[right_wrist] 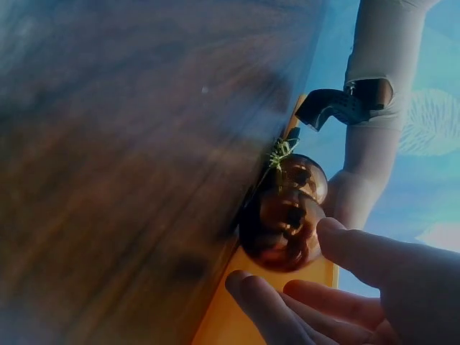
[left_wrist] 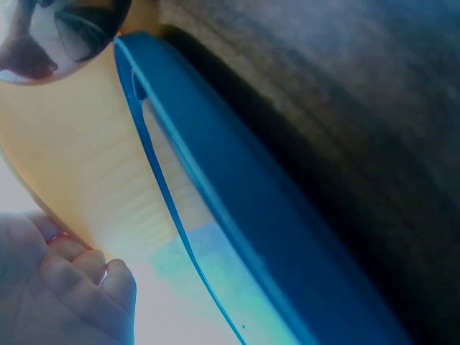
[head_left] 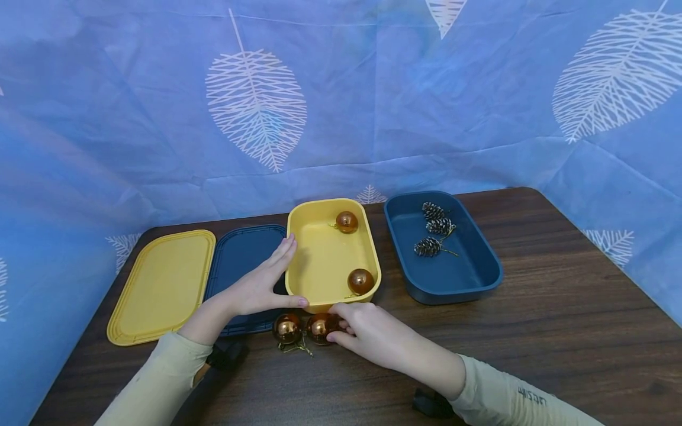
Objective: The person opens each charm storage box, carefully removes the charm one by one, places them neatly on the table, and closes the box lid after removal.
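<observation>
My left hand (head_left: 264, 285) is spread at the near left corner of the yellow container (head_left: 319, 260), fingertips at its left rim and thumb by the front edge. In the left wrist view, the fingers (left_wrist: 86, 277) lie against its pale side. My right hand (head_left: 367, 331) has thumb and fingers around the right side of a shiny brown ball ornament (head_left: 321, 329) in front of the container. A second ball ornament (head_left: 288, 328) sits just left of it, with gold string. Two more, a far ornament (head_left: 347, 222) and a near ornament (head_left: 360, 281), lie inside the container.
To the right stands a dark blue container (head_left: 453, 278) holding pine cones (head_left: 440, 226) with gold string. On the left a yellow lid (head_left: 165, 284) and a dark blue lid (head_left: 247, 248) lie flat on the wooden table (head_left: 559, 307). A blue leaf-patterned cloth (head_left: 341, 106) hangs behind.
</observation>
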{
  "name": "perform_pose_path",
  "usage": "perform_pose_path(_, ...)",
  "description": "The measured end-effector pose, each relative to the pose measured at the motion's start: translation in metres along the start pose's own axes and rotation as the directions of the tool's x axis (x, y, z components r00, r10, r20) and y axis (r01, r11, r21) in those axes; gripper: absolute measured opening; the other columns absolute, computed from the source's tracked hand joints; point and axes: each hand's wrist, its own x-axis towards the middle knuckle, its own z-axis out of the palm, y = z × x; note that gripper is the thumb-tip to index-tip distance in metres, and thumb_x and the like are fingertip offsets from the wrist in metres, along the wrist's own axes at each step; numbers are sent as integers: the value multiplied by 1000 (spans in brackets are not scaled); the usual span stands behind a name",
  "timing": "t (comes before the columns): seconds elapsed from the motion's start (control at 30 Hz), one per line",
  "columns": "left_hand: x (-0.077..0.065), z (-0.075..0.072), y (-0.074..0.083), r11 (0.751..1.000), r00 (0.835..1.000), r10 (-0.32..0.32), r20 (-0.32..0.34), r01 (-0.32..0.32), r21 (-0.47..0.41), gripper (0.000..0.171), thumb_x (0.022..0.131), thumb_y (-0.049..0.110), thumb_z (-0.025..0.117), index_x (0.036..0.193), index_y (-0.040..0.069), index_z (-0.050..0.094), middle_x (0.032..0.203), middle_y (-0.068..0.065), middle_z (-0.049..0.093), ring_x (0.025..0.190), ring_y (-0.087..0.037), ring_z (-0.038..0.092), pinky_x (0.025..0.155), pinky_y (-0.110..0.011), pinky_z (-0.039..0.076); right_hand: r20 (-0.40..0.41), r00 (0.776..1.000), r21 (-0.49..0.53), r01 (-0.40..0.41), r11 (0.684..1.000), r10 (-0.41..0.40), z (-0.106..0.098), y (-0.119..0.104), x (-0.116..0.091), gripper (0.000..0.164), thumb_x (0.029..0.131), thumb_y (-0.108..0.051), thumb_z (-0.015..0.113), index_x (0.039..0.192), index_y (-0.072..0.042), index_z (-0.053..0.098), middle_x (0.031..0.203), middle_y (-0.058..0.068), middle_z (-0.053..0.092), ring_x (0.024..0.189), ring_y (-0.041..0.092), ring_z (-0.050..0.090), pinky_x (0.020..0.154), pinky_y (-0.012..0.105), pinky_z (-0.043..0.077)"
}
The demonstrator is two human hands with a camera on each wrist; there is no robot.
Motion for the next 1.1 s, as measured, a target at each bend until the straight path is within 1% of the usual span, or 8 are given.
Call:
perform_pose_path(0.13, 0, 0, 0, 1000, 1000, 1, 0, -1, -1, 111, 80, 57, 69, 153, 22, -5, 160, 0, -10, 144, -16, -9, 110, -55, 17, 6, 1000, 2, -3, 1000, 3, -1, 0, 0, 26, 89, -20, 69, 109, -5, 63, 85, -1, 65, 73, 2, 59, 61, 20, 49)
perform_pose_path(0.37, 0, 1, -1, 1000, 1000, 4, -5, -4, 9, 110, 80, 58, 69, 153, 22, -5, 160, 0, -10, 144, -16, -9, 110, -56, 17, -2, 1000, 13, 5, 1000, -5, -2, -2, -1, 24, 88, -19, 70, 107, -6, 64, 82, -4, 62, 71, 1, 56, 61, 19, 48)
perform_pose_path(0.6, 0, 1, -1, 1000, 1000, 7, -7, -7, 10, 110, 80, 57, 69, 153, 22, -6, 159, 0, -10, 144, -16, -9, 110, -55, 18, -19, 1000, 69, -13, 998, 14, -15, -7, -5, 23, 89, -18, 69, 109, -6, 66, 93, 0, 66, 78, 0, 59, 67, 18, 51)
perform_pose_path(0.7, 0, 0, -1, 1000, 1000, 5, -8, -4, 15, 111, 80, 58, 69, 153, 21, -5, 160, -1, -10, 144, -16, -9, 111, -54, 18, -49, 999, 101, -2, 995, 7, -23, -6, -5, 21, 89, -15, 69, 107, -5, 67, 95, 3, 67, 79, 1, 60, 69, 19, 52)
perform_pose_path(0.8, 0, 0, 0, 1000, 1000, 11, -13, -11, 14, 111, 80, 58, 69, 154, 19, -4, 160, -3, -9, 144, -18, -8, 110, -56, 18, -98, 995, 104, 7, 995, 3, -33, -3, -1, 20, 89, -14, 69, 107, -4, 67, 95, 2, 66, 79, 2, 60, 70, 20, 52)
perform_pose_path(0.93, 0, 1, 0, 1000, 1000, 15, -7, -15, -2, 111, 79, 57, 69, 153, 20, -5, 160, -3, -10, 144, -19, -8, 110, -56, 18, -153, 988, 77, -18, 997, 30, -46, 5, 6, 19, 89, -14, 69, 107, -7, 68, 93, -2, 65, 79, 2, 59, 70, 24, 53)
perform_pose_path(1.03, 0, 1, -1, 1000, 1000, 7, 3, -7, -10, 111, 79, 58, 69, 153, 22, -7, 159, -1, -11, 144, -17, -9, 110, -56, 18, -170, 984, 73, -40, 997, 52, -54, 12, 11, 19, 90, -16, 68, 107, -9, 68, 93, -5, 65, 79, 2, 58, 70, 24, 52)
perform_pose_path(1.1, 1, 0, -1, 1000, 1000, 6, 3, -6, -12, 111, 79, 58, 69, 153, 23, -6, 159, 0, -11, 144, -17, -10, 110, -56, 18, -174, 983, 74, -44, 996, 56, -58, 16, 15, 19, 90, -15, 69, 108, -9, 67, 94, -4, 65, 80, 3, 59, 70, 25, 52)
